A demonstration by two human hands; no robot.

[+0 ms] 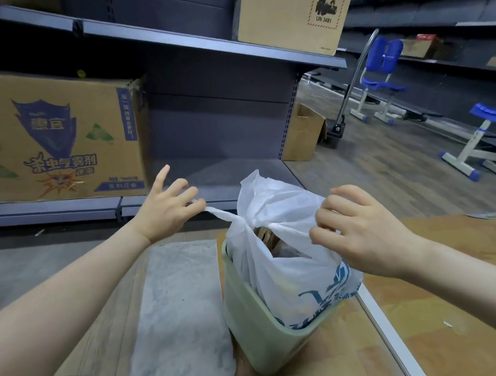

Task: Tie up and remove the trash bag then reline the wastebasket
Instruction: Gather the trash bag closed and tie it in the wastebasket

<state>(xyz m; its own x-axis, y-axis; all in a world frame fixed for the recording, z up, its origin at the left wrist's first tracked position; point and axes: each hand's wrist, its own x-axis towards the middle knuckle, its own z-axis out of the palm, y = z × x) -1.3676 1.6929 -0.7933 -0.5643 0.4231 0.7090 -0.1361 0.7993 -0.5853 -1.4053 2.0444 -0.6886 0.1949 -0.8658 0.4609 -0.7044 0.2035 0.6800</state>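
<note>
A white plastic trash bag (288,261) with blue print sits in a pale green wastebasket (265,343) on the floor in front of me. Its top is gathered into a crossing at the middle, with a gap below showing brown trash inside. My left hand (168,206) pinches one twisted handle of the bag and pulls it out to the left, the other fingers spread. My right hand (360,232) grips the opposite handle at the bag's right side, fingers curled round the plastic.
A grey mat (176,312) lies left of the wastebasket on the wooden floor. Dark shelving (220,115) holds a large printed carton (55,134) and a PICO box (292,12). A small open carton (302,133) and blue chairs (380,79) stand to the right.
</note>
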